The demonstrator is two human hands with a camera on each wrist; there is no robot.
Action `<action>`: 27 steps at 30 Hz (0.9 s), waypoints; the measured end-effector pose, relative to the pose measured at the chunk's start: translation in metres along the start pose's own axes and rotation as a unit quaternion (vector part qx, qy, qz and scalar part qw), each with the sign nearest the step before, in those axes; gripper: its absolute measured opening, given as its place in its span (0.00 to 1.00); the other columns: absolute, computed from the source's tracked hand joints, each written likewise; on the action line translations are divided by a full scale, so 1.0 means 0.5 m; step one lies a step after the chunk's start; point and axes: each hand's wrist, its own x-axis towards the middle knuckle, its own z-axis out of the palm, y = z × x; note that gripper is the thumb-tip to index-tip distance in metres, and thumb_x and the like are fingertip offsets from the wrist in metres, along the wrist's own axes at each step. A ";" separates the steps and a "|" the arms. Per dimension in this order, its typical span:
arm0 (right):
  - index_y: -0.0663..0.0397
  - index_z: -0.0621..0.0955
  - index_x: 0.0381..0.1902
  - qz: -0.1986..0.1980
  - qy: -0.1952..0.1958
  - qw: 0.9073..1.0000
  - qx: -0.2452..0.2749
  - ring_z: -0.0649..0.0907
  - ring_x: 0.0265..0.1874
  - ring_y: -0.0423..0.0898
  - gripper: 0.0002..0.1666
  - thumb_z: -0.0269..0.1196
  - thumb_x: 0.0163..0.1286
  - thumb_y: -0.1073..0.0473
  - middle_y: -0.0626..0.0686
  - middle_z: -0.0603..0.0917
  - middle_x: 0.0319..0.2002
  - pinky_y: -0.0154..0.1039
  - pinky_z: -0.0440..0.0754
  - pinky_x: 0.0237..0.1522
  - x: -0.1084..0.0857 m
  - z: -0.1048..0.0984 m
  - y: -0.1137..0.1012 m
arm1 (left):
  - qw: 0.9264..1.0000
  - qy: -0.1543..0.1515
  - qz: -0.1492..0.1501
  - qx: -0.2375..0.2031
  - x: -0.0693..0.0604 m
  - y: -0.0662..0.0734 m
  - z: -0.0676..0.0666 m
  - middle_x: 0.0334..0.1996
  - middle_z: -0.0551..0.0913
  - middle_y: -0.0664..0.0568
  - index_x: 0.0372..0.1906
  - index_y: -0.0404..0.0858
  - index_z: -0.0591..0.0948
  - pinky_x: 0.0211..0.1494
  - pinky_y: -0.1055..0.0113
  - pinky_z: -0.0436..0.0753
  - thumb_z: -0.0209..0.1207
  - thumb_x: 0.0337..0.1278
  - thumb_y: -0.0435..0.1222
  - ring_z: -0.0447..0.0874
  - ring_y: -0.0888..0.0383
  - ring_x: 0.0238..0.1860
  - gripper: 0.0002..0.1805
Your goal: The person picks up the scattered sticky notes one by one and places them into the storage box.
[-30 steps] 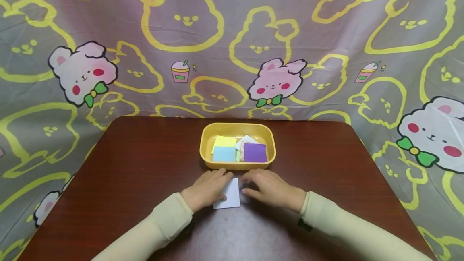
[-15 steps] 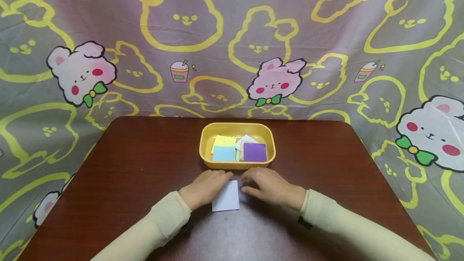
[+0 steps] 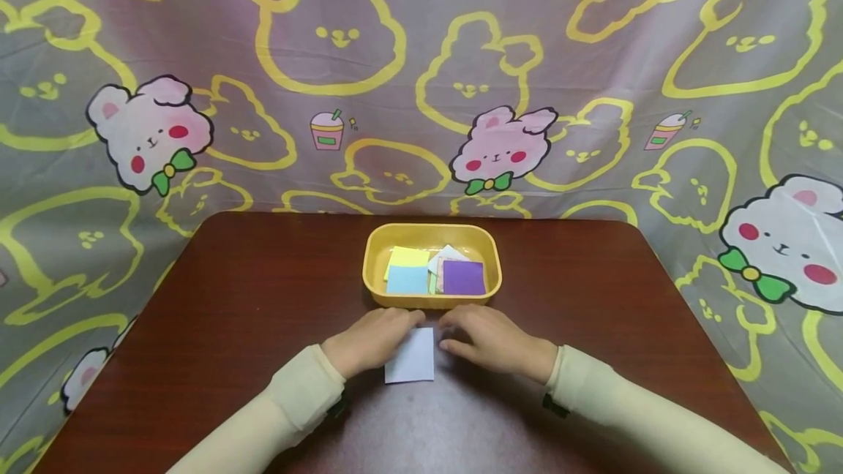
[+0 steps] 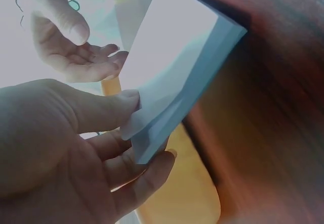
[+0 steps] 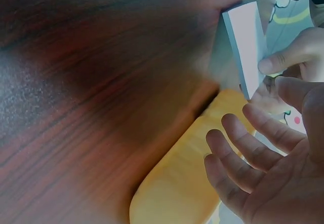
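Observation:
My left hand [image 3: 370,341] pinches a white note pad [image 3: 412,358] at its left far corner, just in front of the yellow basket. From the left wrist view, the thumb presses on the pad's top [image 4: 172,41] with fingers below, and some upper sheets part from the lower ones at that corner. The pad's lower edge rests on or close to the table; I cannot tell which. Right of the pad, my right hand [image 3: 495,342] hovers with relaxed, slightly bent fingers [image 5: 253,148]. Nothing is in it, and a small gap separates it from the pad.
A yellow plastic basket [image 3: 432,301] stands behind both hands. Inside lie a purple note pad [image 3: 464,278], a light blue one [image 3: 407,280], a yellow one [image 3: 411,256] and other papers. The brown wooden table [image 3: 263,276] ends at a patterned curtain [image 3: 395,115].
The left thumb, seen on the pad's right side a second ago, has drawn back out of the head view. The pad has shifted slightly toward me. My right hand has hardly moved.

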 end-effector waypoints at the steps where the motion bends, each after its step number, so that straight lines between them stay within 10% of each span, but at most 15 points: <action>1: 0.51 0.85 0.51 0.001 0.000 1.000 0.000 0.87 0.45 0.44 0.15 0.66 0.71 0.51 0.48 0.89 0.45 0.44 0.85 0.50 0.000 0.000 0.000 | 1.000 0.000 0.000 -0.003 0.000 0.001 -0.002 0.30 0.81 0.55 0.40 0.40 0.79 0.31 0.69 0.75 0.57 0.63 0.23 0.74 0.62 0.28 0.09; 27: 0.54 0.85 0.49 -0.017 0.020 1.000 -0.014 0.85 0.42 0.44 0.15 0.67 0.70 0.52 0.49 0.89 0.42 0.44 0.84 0.49 0.001 -0.023 -0.001 | 0.999 -0.004 -0.030 -0.014 0.002 -0.004 -0.047 0.40 0.85 0.54 0.47 0.42 0.82 0.44 0.62 0.82 0.58 0.67 0.26 0.80 0.60 0.39 0.10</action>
